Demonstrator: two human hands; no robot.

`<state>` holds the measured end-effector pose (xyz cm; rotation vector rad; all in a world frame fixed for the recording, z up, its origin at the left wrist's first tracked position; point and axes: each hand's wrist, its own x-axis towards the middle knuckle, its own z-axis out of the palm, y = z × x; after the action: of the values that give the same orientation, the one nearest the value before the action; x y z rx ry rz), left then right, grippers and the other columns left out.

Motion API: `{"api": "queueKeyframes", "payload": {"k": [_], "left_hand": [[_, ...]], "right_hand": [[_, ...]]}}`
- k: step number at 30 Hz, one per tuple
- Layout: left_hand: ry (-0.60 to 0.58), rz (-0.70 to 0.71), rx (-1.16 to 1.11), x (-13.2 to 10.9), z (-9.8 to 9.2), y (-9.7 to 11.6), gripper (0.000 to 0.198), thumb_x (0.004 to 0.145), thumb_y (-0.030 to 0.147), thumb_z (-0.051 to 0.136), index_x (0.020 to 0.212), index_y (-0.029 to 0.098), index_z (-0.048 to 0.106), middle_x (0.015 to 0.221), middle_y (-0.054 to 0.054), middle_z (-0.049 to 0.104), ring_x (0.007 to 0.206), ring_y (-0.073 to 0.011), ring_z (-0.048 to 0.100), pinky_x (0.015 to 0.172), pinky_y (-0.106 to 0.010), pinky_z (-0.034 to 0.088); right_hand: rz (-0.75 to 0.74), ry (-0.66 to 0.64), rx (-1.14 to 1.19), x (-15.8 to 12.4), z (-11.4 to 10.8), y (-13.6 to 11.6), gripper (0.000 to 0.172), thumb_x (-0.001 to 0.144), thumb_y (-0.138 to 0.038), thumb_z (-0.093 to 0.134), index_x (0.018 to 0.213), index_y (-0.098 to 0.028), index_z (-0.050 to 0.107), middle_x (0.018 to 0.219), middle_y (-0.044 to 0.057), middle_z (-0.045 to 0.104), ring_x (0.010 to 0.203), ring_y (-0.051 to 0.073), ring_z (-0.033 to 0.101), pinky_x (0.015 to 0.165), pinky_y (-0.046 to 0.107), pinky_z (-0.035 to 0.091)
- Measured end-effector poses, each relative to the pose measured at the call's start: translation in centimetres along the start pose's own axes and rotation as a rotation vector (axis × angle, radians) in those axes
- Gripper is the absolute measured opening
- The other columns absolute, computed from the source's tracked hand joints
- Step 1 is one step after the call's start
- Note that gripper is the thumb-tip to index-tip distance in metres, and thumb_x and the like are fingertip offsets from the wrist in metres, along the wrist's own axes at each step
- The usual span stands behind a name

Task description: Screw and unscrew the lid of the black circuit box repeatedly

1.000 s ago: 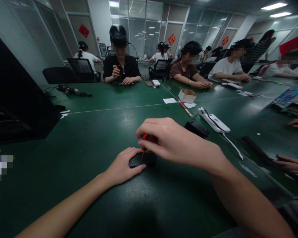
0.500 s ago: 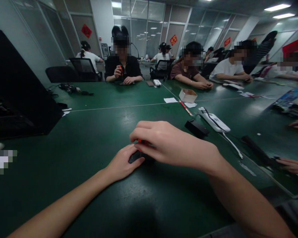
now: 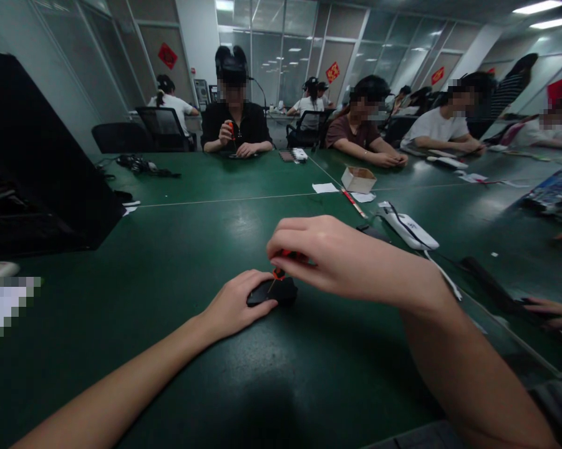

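Green table (image 3: 168, 249): my right hand (image 3: 341, 262) pinches a half-hidden red screwdriver (image 3: 281, 272); left hand (image 3: 231, 305) clasps the black device (image 3: 274, 291), power strip (image 3: 409, 227) beyond.

There were two bare hands, one left hand (image 3: 234, 305) and one right hand (image 3: 341, 259), one black device (image 3: 274, 292), one red-handled screwdriver (image 3: 279, 273), one cardboard box (image 3: 358, 179) and one white power strip (image 3: 409, 229).

Head-worn camera is looking forward and down, close over the hands (image 3: 309, 274), across the green tabletop (image 3: 206, 224).
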<state>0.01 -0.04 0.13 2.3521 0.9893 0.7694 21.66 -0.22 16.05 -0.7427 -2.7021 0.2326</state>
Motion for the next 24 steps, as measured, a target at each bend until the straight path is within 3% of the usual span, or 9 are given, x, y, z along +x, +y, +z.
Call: {"api": "queueKeyframes", "payload": {"k": [4, 24], "left_hand": [[0.008, -0.009, 0.012, -0.08, 0.16, -0.21, 0.036, 0.091, 0.036, 0.069, 0.123, 0.022, 0.062, 0.115, -0.007, 0.07, 0.105, -0.0264, 0.065, 0.094, -0.038, 0.051], [-0.001, -0.017, 0.027, -0.08, 0.29, -0.16, 0.037, 0.092, 0.036, 0.068, 0.125, 0.022, 0.06, 0.112, -0.007, 0.07, 0.101, -0.0263, 0.065, 0.093, -0.039, 0.052]], "right_hand": [[0.007, -0.058, 0.003, 0.33, 0.34, -0.02, 0.016, 0.099, -0.019, 0.05, 0.09, -0.014, 0.062, 0.091, 0.005, 0.061, 0.078, 0.013, 0.052, 0.07, 0.026, 0.035], [-0.03, -0.055, 0.007, 0.36, 0.59, 0.08, 0.016, 0.099, -0.02, 0.051, 0.089, -0.014, 0.062, 0.089, 0.004, 0.06, 0.076, 0.013, 0.051, 0.068, 0.027, 0.034]]}}
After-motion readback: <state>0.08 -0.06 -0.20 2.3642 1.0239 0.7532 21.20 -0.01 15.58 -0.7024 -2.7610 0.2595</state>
